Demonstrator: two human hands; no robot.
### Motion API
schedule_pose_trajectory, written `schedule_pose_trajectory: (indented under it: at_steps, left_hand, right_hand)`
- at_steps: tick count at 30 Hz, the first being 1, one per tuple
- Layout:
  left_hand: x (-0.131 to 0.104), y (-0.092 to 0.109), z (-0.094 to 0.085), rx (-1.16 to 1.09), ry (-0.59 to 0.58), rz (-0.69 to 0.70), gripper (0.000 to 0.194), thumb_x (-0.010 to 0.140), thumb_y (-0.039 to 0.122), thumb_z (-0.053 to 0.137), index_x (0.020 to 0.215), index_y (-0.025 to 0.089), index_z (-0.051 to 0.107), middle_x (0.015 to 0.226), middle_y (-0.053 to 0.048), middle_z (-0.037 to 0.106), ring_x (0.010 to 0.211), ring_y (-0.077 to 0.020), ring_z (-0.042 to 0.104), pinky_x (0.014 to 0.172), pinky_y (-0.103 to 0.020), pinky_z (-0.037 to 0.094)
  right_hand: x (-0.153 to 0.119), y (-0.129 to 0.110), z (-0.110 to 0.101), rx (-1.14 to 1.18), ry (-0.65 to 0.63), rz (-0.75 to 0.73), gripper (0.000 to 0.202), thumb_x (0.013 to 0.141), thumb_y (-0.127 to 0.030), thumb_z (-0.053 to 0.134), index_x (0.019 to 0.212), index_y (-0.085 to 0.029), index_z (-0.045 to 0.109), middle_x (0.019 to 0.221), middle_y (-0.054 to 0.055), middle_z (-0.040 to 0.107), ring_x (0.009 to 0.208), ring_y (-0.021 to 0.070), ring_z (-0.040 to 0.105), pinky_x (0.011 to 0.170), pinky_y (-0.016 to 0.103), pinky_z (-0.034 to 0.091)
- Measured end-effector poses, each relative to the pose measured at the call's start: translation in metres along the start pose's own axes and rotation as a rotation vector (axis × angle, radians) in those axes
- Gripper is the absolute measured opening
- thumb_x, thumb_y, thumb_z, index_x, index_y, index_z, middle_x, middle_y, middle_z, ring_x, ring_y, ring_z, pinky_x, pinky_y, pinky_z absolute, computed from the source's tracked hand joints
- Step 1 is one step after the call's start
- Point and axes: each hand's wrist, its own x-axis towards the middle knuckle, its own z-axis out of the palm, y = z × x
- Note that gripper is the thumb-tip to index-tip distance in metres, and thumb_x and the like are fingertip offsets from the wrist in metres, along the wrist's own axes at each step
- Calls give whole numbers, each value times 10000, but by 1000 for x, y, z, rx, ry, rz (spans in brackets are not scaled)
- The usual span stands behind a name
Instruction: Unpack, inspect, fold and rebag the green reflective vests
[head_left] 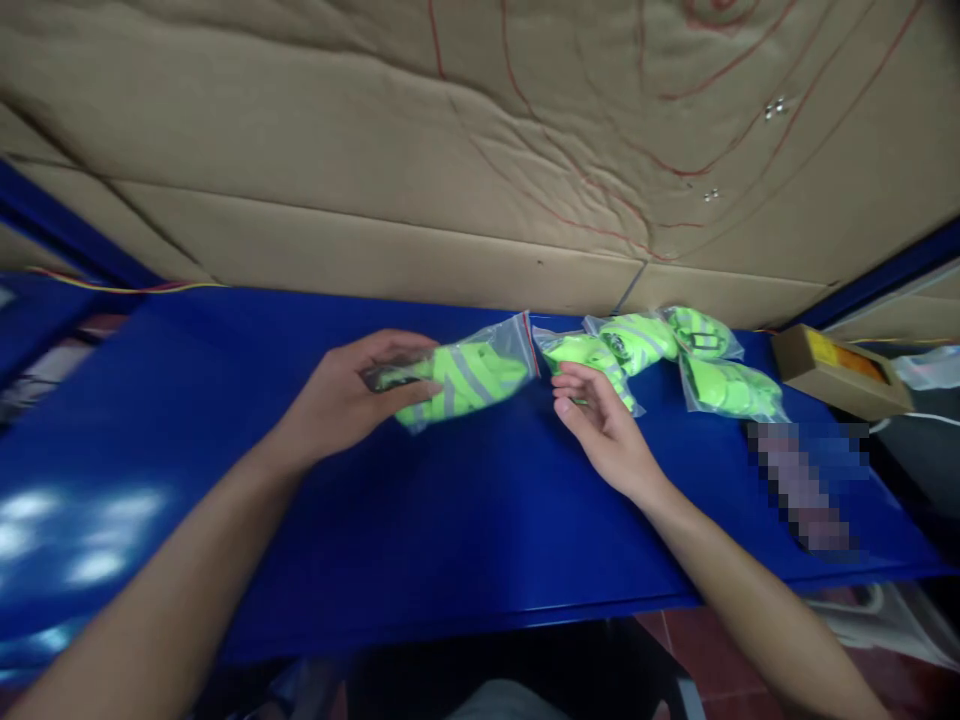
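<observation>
My left hand (367, 385) is closed on one end of a clear zip bag (484, 375) with a folded neon-green reflective strap or vest inside; grey bands show through the plastic. The bag's red-lined zip end points right, and it is held above the blue table. To its right, my right hand (600, 415) has its fingers apart and slightly curled, with nothing in them. Just behind those fingers lies another bagged neon-green bundle (589, 355), partly hidden by the hand; whether they touch I cannot tell.
More bagged green bundles lie at the back right: one (637, 340) by the cardboard wall (375, 240), one (705, 330) beyond it, one (735, 388) nearer. A cardboard box (832, 375) stands at the right of the blue table (465, 540). A blurred-out object (806, 490) lies in front.
</observation>
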Motion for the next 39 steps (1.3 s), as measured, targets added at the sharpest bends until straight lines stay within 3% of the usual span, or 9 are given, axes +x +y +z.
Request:
schedule_pose_trajectory:
  at_steps: [5,8,12,17,23,28,33,36,39]
  left_hand:
    - [6,-24,-43,508,279,193,293,931,307,627,1210,220,642,1336,-41,686,1289,-297,596,1153,-477,374]
    - [6,-35,-63,732,274,4,284,945,189,517,1221,215,580,1402,-4,611,1400,-315,484,1220,-568,232]
    - [3,-46,-78,819,283,-276,276,897,85,459,1137,167,567,1369,-102,579,1365,-397,481,1128,-687,307]
    - [1,-55,-81,869,442,-474,436,790,24,580,1204,161,568,1466,-248,449,1365,-521,449,1031,-796,350]
    - [4,-43,-44,746,420,-410,534,881,117,543,1401,212,470,1466,-238,488,1378,-448,481,1069,-836,332]
    - [12,-54,-20,724,363,-364,661,925,374,617,1519,207,379,1653,-266,260,1569,-509,147,1095,-896,158]
    - [13,-51,-11,664,465,-252,613,883,246,649,1457,171,446,1696,-235,180,1607,-463,32,1202,-799,58]
    - [3,-28,21,226,373,-46,538,927,231,618,1437,205,448,1616,-186,357,1538,-334,322,1265,-579,258]
    - [-9,-11,60,-388,15,-152,492,976,411,614,1392,195,465,1323,-171,600,1077,-229,670,935,-405,572]
  right_hand:
    - [-5,-2,1,-367,-5,-206,460,1010,-415,608,1430,-262,497,1395,126,591,1253,256,598,1062,464,521]
    - [-4,-5,-6,-632,39,-335,466,1023,-396,572,1457,-255,477,1438,143,558,1356,298,531,1149,524,440]
    - [4,5,-20,-901,156,-351,571,1013,-481,554,1508,-224,432,1495,200,492,1425,380,459,1138,605,399]
    - [12,30,-28,-1049,199,-264,733,972,-614,562,1548,-193,395,1536,248,444,1412,444,460,1053,660,439]
    - [11,40,-24,-1091,177,-259,719,984,-577,552,1560,-180,384,1555,256,427,1425,451,442,1031,654,464]
    - [14,44,-26,-1063,154,-333,641,987,-468,569,1548,-186,435,1550,233,444,1414,443,456,1063,644,460]
    - [15,37,-21,-865,98,-489,477,988,-329,581,1453,-219,566,1487,174,532,1391,373,521,1144,588,449]
    - [9,25,-12,-754,92,-520,371,1003,-279,578,1367,-251,640,1398,127,614,1295,309,611,1117,511,504]
    - [1,16,-3,-714,131,-518,309,1000,-251,605,1297,-270,686,1314,97,662,1203,269,665,1061,447,548]
